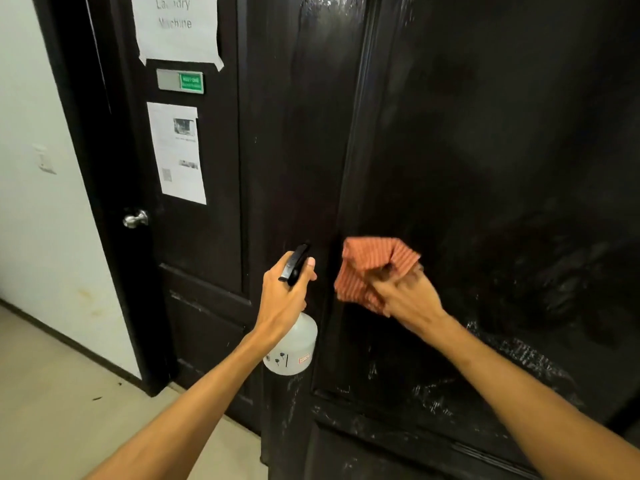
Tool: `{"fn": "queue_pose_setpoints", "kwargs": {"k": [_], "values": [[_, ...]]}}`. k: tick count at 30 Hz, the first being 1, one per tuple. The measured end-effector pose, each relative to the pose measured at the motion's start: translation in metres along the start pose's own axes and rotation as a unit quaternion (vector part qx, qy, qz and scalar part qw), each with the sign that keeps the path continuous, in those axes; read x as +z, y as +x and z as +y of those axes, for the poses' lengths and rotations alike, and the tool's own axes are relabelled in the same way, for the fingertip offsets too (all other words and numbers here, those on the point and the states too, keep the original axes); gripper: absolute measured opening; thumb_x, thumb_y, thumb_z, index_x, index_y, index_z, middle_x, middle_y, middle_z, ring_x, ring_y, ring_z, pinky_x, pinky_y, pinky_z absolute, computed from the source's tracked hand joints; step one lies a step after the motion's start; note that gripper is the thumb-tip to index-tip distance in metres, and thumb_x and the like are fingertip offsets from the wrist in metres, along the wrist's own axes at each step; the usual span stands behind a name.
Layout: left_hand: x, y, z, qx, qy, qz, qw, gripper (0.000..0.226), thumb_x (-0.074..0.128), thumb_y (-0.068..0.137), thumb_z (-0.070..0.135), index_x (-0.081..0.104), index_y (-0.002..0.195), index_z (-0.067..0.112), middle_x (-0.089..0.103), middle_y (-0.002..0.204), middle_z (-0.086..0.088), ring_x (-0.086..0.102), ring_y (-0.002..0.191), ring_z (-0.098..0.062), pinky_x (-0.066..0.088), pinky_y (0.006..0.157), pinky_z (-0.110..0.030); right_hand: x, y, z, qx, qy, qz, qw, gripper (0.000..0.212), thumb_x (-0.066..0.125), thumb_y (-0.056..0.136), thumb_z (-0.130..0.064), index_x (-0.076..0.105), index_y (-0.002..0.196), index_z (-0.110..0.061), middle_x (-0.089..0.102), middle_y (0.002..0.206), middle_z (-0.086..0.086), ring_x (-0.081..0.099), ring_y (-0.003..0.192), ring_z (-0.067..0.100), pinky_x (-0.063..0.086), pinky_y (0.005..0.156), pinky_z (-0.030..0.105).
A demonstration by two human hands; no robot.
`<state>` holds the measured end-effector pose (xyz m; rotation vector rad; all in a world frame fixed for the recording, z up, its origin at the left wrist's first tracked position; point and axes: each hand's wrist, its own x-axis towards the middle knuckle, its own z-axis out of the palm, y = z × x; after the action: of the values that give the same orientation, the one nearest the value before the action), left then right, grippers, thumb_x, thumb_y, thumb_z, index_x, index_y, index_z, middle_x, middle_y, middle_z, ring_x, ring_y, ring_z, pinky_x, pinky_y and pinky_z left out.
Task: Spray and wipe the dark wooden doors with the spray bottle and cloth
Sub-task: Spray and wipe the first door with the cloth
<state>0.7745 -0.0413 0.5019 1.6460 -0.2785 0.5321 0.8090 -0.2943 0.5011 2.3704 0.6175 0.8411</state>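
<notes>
Two bare forearms reach in from the lower edge. The left hand [280, 296] grips the neck of the clear spray bottle [294, 348], its black nozzle toward the near dark door [485, 168]. Just beside it, the right hand [405, 296] clutches the bunched orange cloth [370, 261] against that door's panel edge. Farther left stands a second dark door [201, 237] with a knob [135, 219] and taped papers [178, 26]. Open floor [52, 393] runs along the pale wall [34, 202].

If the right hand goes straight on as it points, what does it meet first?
Most likely the door: the right hand points at it, the cloth it holds leading. Whether the cloth already touches is unclear.
</notes>
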Motion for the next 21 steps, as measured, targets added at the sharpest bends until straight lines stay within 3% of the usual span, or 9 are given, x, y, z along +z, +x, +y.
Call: {"fn": "queue_pose_setpoints", "kwargs": {"k": [3,6,8,10,13,15,17,19,21], "values": [[0.008,-0.005,-0.005,-0.003,0.010,0.007,1.000,0.027,0.059,0.106,0.029,0.065,0.091,0.007,0.062,0.086,-0.029,0.050,0.048,-0.044,0.047,0.048,-0.052,-0.025,0.022,0.030,0.132,0.048,0.083,0.987,0.075,0.044,0.090,-0.016,0.027,0.163,-0.020,0.051,0.147,0.018,0.057,0.121,0.038,0.043,0.104,0.054],[0.015,-0.011,-0.009,-0.008,0.008,0.000,1.000,0.026,0.059,0.106,0.030,0.065,0.093,0.008,0.062,0.086,-0.030,0.052,0.049,-0.047,0.047,0.049,-0.054,-0.004,0.001,0.000,0.073,0.041,0.075,0.994,0.084,0.057,0.096,-0.031,0.012,0.165,-0.017,-0.004,0.173,0.007,0.006,0.159,0.030,0.005,0.126,0.057],[0.018,-0.015,-0.012,-0.013,0.006,-0.005,1.000,0.027,0.059,0.106,0.031,0.064,0.093,0.008,0.062,0.084,-0.030,0.052,0.051,-0.049,0.047,0.049,-0.054,0.025,-0.032,-0.028,-0.012,0.028,0.006,1.000,0.088,0.061,0.092,-0.026,0.013,0.165,-0.017,0.004,0.173,0.010,0.012,0.158,0.030,0.017,0.125,0.054],[0.020,-0.019,-0.015,-0.016,0.007,-0.009,1.000,0.027,0.059,0.106,0.030,0.065,0.093,0.007,0.065,0.083,-0.020,0.054,0.052,-0.047,0.050,0.049,-0.052,0.040,-0.051,-0.029,-0.043,0.019,-0.040,0.998,0.080,0.057,0.087,-0.015,0.028,0.161,-0.018,0.046,0.156,0.015,0.052,0.136,0.034,0.047,0.105,0.048],[0.021,-0.022,-0.019,-0.016,0.014,-0.006,1.000,0.024,0.059,0.106,0.028,0.065,0.096,0.007,0.068,0.082,-0.008,0.056,0.053,-0.044,0.052,0.049,-0.045,0.024,-0.033,0.001,0.008,0.024,0.039,0.999,0.064,0.062,0.081,-0.010,0.051,0.143,-0.017,0.070,0.114,0.010,0.067,0.096,0.034,0.054,0.079,0.046],[0.022,-0.024,-0.023,-0.013,0.015,-0.001,1.000,0.021,0.059,0.106,0.027,0.065,0.098,0.008,0.068,0.083,-0.010,0.055,0.051,-0.043,0.052,0.047,-0.040,0.003,-0.014,0.025,0.099,0.066,0.108,0.987,0.077,0.064,0.079,-0.005,0.044,0.153,-0.015,0.066,0.121,0.015,0.064,0.098,0.036,0.053,0.080,0.048],[0.024,-0.029,-0.026,-0.018,0.009,0.003,1.000,0.021,0.059,0.106,0.026,0.065,0.099,0.007,0.067,0.082,-0.011,0.054,0.054,-0.046,0.049,0.045,-0.039,-0.006,-0.008,0.023,0.134,0.110,0.110,0.979,0.086,0.055,0.082,-0.007,0.026,0.163,-0.015,0.038,0.160,0.014,0.048,0.133,0.037,0.042,0.106,0.057],[0.025,-0.035,-0.028,-0.025,-0.004,0.001,1.000,0.024,0.059,0.106,0.025,0.065,0.097,0.004,0.062,0.082,-0.025,0.050,0.056,-0.052,0.045,0.045,-0.048,0.010,-0.025,-0.003,0.079,0.109,0.070,0.988,0.089,0.059,0.086,-0.011,0.018,0.164,-0.016,0.005,0.173,0.006,0.015,0.157,0.031,0.014,0.123,0.061],[0.023,-0.041,-0.031,-0.030,-0.012,0.005,0.999,0.024,0.060,0.106,0.026,0.064,0.096,0.004,0.059,0.082,-0.033,0.051,0.060,-0.054,0.044,0.046,-0.053,0.036,-0.054,-0.033,-0.003,0.119,0.005,0.993,0.095,0.064,0.081,-0.004,0.018,0.164,-0.017,0.010,0.172,0.007,0.019,0.157,0.031,0.023,0.122,0.055]]}}
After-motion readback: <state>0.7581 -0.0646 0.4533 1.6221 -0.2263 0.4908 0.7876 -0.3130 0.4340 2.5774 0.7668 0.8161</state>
